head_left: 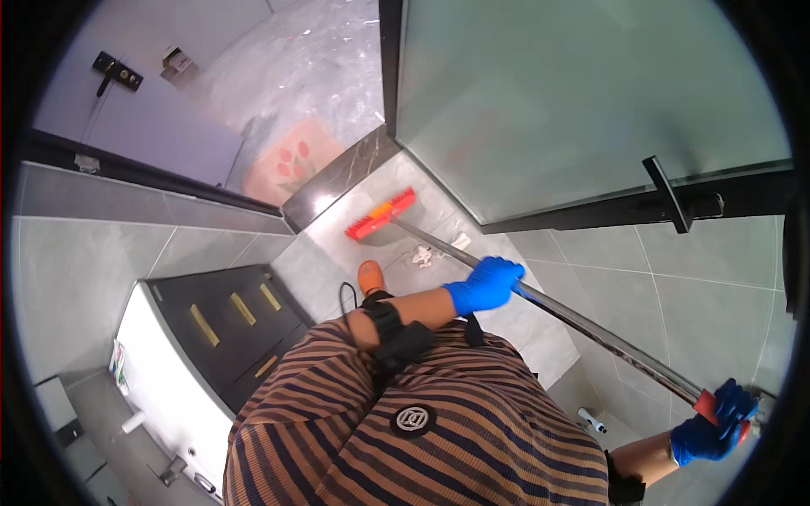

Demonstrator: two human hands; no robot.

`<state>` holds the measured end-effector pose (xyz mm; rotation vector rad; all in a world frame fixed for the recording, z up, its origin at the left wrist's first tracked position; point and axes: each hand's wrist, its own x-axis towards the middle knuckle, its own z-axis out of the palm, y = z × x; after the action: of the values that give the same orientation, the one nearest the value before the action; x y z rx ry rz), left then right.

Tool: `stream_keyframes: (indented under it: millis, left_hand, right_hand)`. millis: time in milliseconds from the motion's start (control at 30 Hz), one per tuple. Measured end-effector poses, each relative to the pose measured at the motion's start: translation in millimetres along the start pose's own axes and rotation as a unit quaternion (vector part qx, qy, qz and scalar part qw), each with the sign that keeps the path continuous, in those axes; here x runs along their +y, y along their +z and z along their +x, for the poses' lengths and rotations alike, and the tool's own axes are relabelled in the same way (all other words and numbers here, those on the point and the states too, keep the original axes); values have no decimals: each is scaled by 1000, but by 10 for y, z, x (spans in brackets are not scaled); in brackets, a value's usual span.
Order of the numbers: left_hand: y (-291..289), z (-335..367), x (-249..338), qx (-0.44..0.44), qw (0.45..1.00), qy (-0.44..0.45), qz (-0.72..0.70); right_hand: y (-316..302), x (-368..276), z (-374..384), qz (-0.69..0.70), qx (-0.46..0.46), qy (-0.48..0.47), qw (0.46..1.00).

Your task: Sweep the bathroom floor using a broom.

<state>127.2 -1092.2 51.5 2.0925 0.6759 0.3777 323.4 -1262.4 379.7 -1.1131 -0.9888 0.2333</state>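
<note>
A long-handled floor brush [582,319] slants across the view with its metal pole. Its red and orange bristled head [381,214] rests on the pale tiled floor near the doorway. In a blue glove, my left hand [485,285] is closed round the middle of the pole. My right hand [715,422], also gloved in blue, grips the red end of the handle at the lower right. Crumpled white scraps [422,255] lie on the floor beside the pole, between the brush head and my left hand.
A dark stone threshold [342,175] crosses the doorway, with a pink mat [295,160] beyond it. The frosted glass door [582,101] with a black handle [668,194] stands at the right. A dark-fronted vanity cabinet [228,320] and white basin [160,371] are at the left.
</note>
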Motion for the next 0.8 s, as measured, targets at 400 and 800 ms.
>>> stream_keyframes:
  millis: [400, 800]
  left_hand:
    - [499, -395, -847, 203, 976, -79, 5]
    - [525, -381, -703, 221, 961, -164, 35]
  right_hand:
    - [515, 693, -116, 123, -218, 143, 957]
    - [192, 831, -9, 138, -241, 131, 952]
